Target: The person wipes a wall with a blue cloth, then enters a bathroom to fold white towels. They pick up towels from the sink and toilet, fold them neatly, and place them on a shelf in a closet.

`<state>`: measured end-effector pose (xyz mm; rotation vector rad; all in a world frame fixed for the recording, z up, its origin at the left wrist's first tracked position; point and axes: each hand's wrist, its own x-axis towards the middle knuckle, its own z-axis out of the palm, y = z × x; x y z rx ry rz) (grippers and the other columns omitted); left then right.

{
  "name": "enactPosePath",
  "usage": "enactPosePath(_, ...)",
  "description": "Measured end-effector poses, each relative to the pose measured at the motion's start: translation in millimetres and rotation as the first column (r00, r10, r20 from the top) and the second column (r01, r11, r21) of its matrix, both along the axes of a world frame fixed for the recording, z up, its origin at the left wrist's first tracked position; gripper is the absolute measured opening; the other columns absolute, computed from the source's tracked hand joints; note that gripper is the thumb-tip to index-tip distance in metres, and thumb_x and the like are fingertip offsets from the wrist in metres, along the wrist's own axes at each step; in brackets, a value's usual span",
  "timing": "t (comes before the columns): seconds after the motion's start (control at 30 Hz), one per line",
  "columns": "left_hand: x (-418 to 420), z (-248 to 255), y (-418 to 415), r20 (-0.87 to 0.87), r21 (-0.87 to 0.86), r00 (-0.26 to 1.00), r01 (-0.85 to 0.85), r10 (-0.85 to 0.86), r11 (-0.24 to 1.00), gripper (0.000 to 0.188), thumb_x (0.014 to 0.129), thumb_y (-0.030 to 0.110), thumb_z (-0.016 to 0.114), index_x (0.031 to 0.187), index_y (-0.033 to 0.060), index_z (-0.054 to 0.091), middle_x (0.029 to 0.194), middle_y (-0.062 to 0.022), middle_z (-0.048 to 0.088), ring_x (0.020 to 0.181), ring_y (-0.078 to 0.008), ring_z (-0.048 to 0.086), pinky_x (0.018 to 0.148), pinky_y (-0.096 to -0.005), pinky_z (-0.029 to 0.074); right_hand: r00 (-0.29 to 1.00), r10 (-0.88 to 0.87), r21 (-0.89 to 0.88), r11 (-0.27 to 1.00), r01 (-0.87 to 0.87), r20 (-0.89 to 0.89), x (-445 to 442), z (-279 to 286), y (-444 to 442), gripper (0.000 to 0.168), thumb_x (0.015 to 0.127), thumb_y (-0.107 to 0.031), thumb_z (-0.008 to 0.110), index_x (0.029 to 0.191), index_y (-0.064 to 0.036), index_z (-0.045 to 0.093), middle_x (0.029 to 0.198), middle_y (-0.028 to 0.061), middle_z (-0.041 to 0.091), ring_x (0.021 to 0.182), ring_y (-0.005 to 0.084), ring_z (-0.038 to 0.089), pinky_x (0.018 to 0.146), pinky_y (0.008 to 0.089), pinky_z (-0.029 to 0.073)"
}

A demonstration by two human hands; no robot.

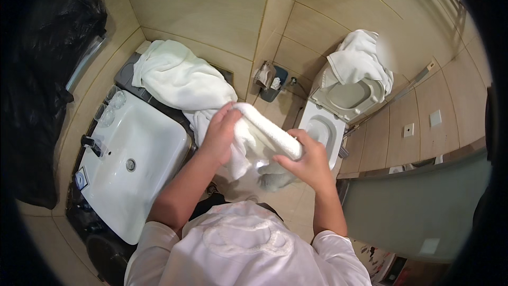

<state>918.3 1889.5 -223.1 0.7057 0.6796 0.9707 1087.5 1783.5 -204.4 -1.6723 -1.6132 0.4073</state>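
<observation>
A white terry towel (268, 129) is stretched between my two hands in front of my body, with a thick folded edge along its top and a loose part hanging below. My left hand (223, 133) grips its left end, the thumb on top. At the right end, my right hand (307, 157) pinches the towel between thumb and fingers. Beyond my left hand, a large bunched white towel (180, 73) lies on the dark counter beside the washbasin. Another white towel (359, 61) is draped over the toilet's cistern and raised lid.
A white washbasin (158, 147) with a black tap (92, 145) and several glasses (115, 101) is on the left. The toilet (337, 127) stands open on the right. A small bin (274, 87) sits by the far wall. A frosted glass panel (416, 202) is at the lower right.
</observation>
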Motion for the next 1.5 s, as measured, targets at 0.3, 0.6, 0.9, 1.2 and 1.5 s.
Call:
enactPosePath(0.3, 16.9, 67.1, -18.1, 0.120, 0.361, 0.988, 0.044, -0.093, 0.932, 0.008, 0.085, 0.012, 0.051, 0.091, 0.0062, 0.051, 0.082, 0.0013, 0.055, 0.072, -0.0036, 0.049, 0.064, -0.0200, 0.041, 0.916, -0.382, 0.087, 0.915, 0.393, -0.122, 52.5, -108.1, -25.0, 0.022, 0.069, 0.001, 0.058, 0.090, -0.003, 0.057, 0.084, 0.0165, 0.061, 0.075, 0.0325, 0.060, 0.068, 0.0343, 0.047)
enactPosePath(0.6, 18.9, 66.2, -17.4, 0.006, 0.421, 1.000, 0.006, -0.009, 0.907, 0.007, 0.085, 0.010, 0.053, 0.088, 0.0051, 0.051, 0.079, 0.0020, 0.054, 0.069, -0.0035, 0.048, 0.063, -0.0192, 0.041, 0.821, -0.432, 0.010, 0.883, 0.469, -0.374, 95.5, -208.1, -67.9, 0.018, 0.081, -0.001, 0.056, 0.098, 0.000, 0.062, 0.076, 0.0009, 0.060, 0.073, 0.0091, 0.053, 0.069, 0.0229, 0.043)
enactPosePath(0.9, -7.9, 44.0, -4.4, -0.665, 0.742, 0.547, 0.412, 0.508, 0.528, 0.015, 0.071, -0.002, 0.061, 0.081, 0.0049, 0.051, 0.073, -0.0062, 0.055, 0.062, -0.0180, 0.051, 0.061, -0.0258, 0.043, 0.474, -0.666, -0.464, 0.744, 0.481, -0.576, 123.8, -258.0, -146.1, 0.017, 0.085, -0.015, 0.056, 0.091, -0.001, 0.063, 0.079, 0.0014, 0.062, 0.071, 0.0104, 0.055, 0.062, 0.0247, 0.043)
enactPosePath(1.2, -41.2, -19.7, 21.7, -0.629, 0.733, 0.422, 0.602, 0.654, 0.317, 0.021, 0.065, -0.002, 0.058, 0.084, 0.0048, 0.052, 0.081, -0.0121, 0.054, 0.074, -0.0343, 0.055, 0.064, -0.0400, 0.045, -0.097, -0.573, -0.565, 0.744, 0.357, -0.814, 179.4, -194.6, -222.9, 0.027, 0.080, -0.014, 0.053, 0.098, 0.005, 0.060, 0.088, 0.0144, 0.064, 0.076, 0.0241, 0.063, 0.066, 0.0355, 0.051)
enactPosePath(1.5, -72.7, -76.4, 44.0, -0.694, 0.703, 0.329, 0.502, 0.640, 0.503, 0.012, 0.066, -0.005, 0.054, 0.077, 0.0018, 0.053, 0.077, -0.0135, 0.053, 0.070, -0.0332, 0.053, 0.063, -0.0382, 0.044, -0.141, -0.504, -0.521, 0.791, 0.321, -0.852, 192.9, -140.4, -242.0, 0.026, 0.078, -0.007, 0.052, 0.099, 0.004, 0.058, 0.090, 0.0174, 0.064, 0.076, 0.0256, 0.063, 0.070, 0.0351, 0.052)
